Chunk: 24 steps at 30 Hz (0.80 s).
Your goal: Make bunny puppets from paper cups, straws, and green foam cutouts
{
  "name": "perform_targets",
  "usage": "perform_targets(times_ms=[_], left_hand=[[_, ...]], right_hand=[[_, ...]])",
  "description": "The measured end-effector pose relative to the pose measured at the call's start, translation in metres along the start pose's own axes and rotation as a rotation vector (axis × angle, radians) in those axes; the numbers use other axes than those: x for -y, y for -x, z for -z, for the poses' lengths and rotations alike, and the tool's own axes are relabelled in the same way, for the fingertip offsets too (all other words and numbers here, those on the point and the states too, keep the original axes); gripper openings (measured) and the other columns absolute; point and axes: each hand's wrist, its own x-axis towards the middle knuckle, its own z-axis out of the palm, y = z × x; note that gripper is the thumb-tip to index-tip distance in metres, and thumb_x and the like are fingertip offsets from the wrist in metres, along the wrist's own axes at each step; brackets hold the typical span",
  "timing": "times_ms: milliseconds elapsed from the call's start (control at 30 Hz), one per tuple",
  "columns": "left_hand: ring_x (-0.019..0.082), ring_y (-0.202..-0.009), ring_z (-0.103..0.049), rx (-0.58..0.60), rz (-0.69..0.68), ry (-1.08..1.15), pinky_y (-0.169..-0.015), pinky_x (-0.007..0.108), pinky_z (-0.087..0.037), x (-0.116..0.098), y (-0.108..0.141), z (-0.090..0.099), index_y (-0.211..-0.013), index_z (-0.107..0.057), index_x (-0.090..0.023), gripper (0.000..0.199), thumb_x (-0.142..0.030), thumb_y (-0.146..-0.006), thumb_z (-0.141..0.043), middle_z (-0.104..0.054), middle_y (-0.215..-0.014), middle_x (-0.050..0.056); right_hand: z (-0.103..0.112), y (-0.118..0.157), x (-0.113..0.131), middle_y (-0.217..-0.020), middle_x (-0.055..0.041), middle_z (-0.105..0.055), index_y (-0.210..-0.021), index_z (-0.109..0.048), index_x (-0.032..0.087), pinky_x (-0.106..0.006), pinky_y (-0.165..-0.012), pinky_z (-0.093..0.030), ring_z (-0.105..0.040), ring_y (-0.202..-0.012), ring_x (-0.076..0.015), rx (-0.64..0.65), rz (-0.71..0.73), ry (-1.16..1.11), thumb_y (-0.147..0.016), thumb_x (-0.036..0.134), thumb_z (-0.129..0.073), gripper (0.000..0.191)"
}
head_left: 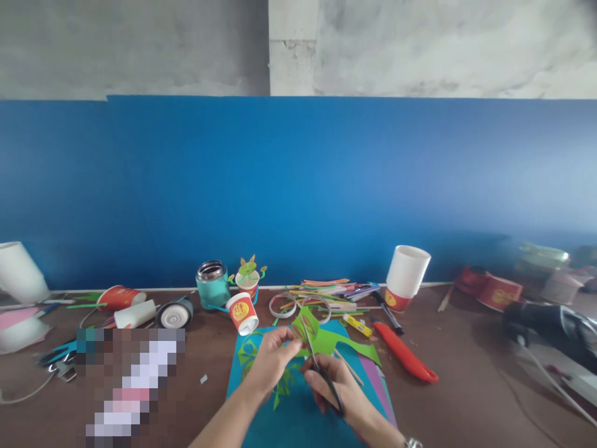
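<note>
My right hand [336,384] is closed round the dark handles of a pair of scissors [330,387], whose blades point up and away from me. Pinched in my left hand [275,356] is a piece of green paper [305,320] with a shape drawn on it. The scissor blades lie across this piece. A longer green strip [349,346] stretches to the right behind my right hand; whether it joins the held piece I cannot tell. Below both hands lies a blue-green sheet [280,429], with green paper scraps [281,398] on it by my left wrist.
Behind the sheet stand a teal jar [212,287], a tilted red-and-white paper cup [242,313] and a cup with a green paper figure [248,274]. Tape rolls [283,314], coloured sticks [326,289], a glue stick [358,325], a red cutter [405,353] and stacked cups [407,274] lie farther right.
</note>
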Motion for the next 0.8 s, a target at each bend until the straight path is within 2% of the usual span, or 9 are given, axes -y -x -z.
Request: perform_targets(times_ms=[300,467,600,800], left_hand=[[0.014,-0.064,-0.050,-0.013,0.014,0.012,-0.065,0.024,-0.038,-0.003,0.000,-0.002,-0.061,-0.055,-0.018,0.018,-0.032,-0.069,-0.062,-0.058,-0.061,-0.002],[0.017,-0.074,-0.055,0.027,-0.045,-0.060,-0.073,0.026,-0.041,-0.004,0.001,-0.002,-0.069,-0.060,-0.018,0.021,-0.036,-0.078,-0.055,-0.061,-0.070,0.001],[0.015,-0.069,-0.051,-0.024,-0.118,-0.183,-0.068,0.024,-0.039,0.002,0.001,-0.002,-0.067,-0.057,-0.019,0.026,-0.037,-0.084,-0.049,-0.055,-0.066,-0.001],[0.014,-0.066,-0.047,-0.010,-0.111,-0.154,-0.065,0.023,-0.037,0.007,0.002,-0.004,-0.064,-0.053,-0.018,0.025,-0.034,-0.083,-0.050,-0.051,-0.065,-0.002]], right_hand=[[-0.001,-0.001,0.002,-0.044,0.0083,-0.042,-0.077,-0.056,0.014,-0.017,-0.036,-0.027,-0.035,-0.036,-0.0053,-0.032,-0.035,0.014,-0.065,0.066,-0.062,0.053],[-0.002,-0.001,0.000,-0.043,0.0091,-0.040,-0.077,-0.056,0.015,-0.017,-0.035,-0.025,-0.035,-0.036,-0.0054,-0.033,-0.023,-0.009,-0.067,0.063,-0.062,0.049],[-0.003,0.000,0.000,-0.046,0.0083,-0.041,-0.077,-0.057,0.015,-0.018,-0.037,-0.027,-0.037,-0.039,-0.0063,-0.024,-0.026,-0.022,-0.067,0.062,-0.063,0.049],[-0.004,0.001,0.000,-0.050,0.0068,-0.046,-0.081,-0.057,0.015,-0.018,-0.040,-0.030,-0.041,-0.042,-0.0071,-0.017,0.014,-0.007,-0.069,0.063,-0.060,0.050]])
